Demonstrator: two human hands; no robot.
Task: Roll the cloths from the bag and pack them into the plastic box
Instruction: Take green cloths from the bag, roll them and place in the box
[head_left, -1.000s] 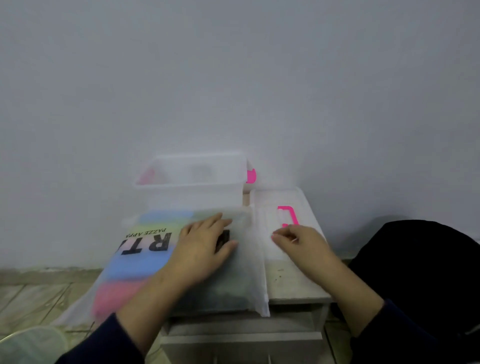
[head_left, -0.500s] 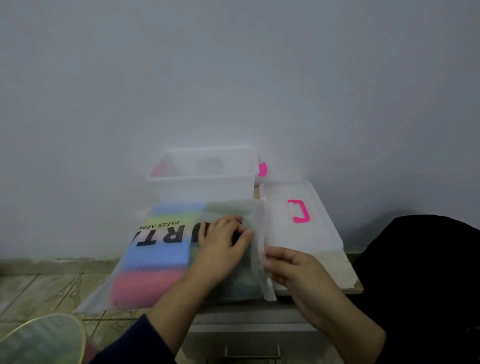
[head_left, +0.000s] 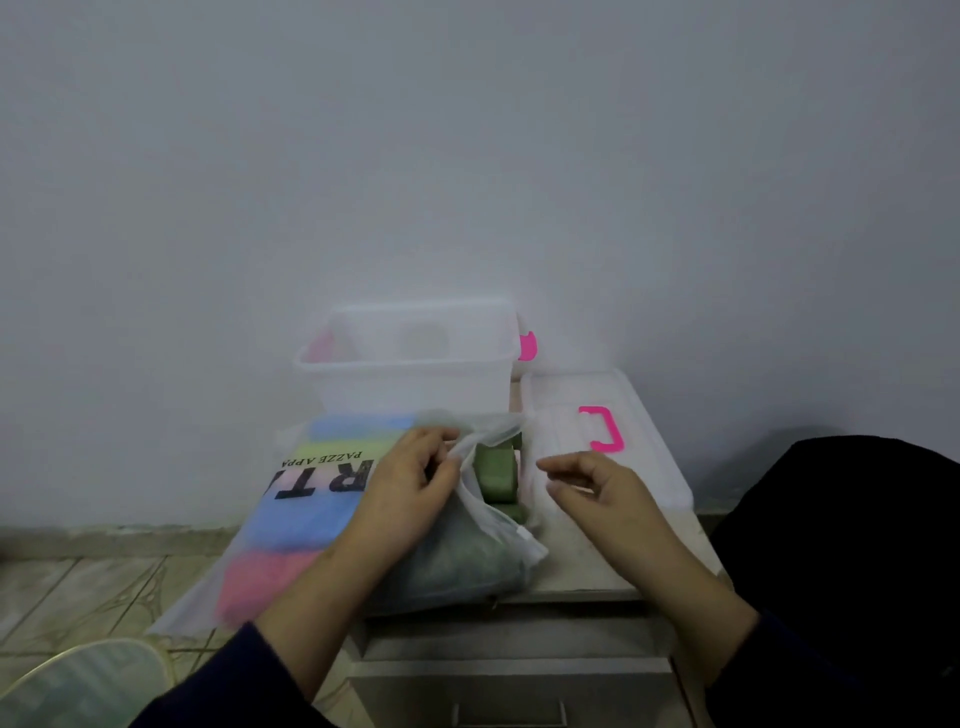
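A frosted plastic bag (head_left: 291, 525) with black lettering lies on a small cabinet top and holds folded cloths in blue, yellow-green, pink and dark green. My left hand (head_left: 410, 483) pinches the bag's upper edge at its open right end and lifts it. A green cloth (head_left: 496, 467) shows in the opening. My right hand (head_left: 597, 488) hovers just right of the opening, fingers curled and apart, holding nothing. Behind the bag stands the clear plastic box (head_left: 410, 384), open, with pink latches.
The box's clear lid (head_left: 644, 431) with a pink handle lies flat on the right of the cabinet top (head_left: 582, 566). A wall rises close behind. Below are a drawer front (head_left: 509, 691) and tiled floor (head_left: 104, 587). A dark shape (head_left: 841, 519) fills the right.
My left hand has lifted the bag's edge, and the mouth now gapes with the green cloth showing. My right hand has let go of the bag's edge and moved up and right.
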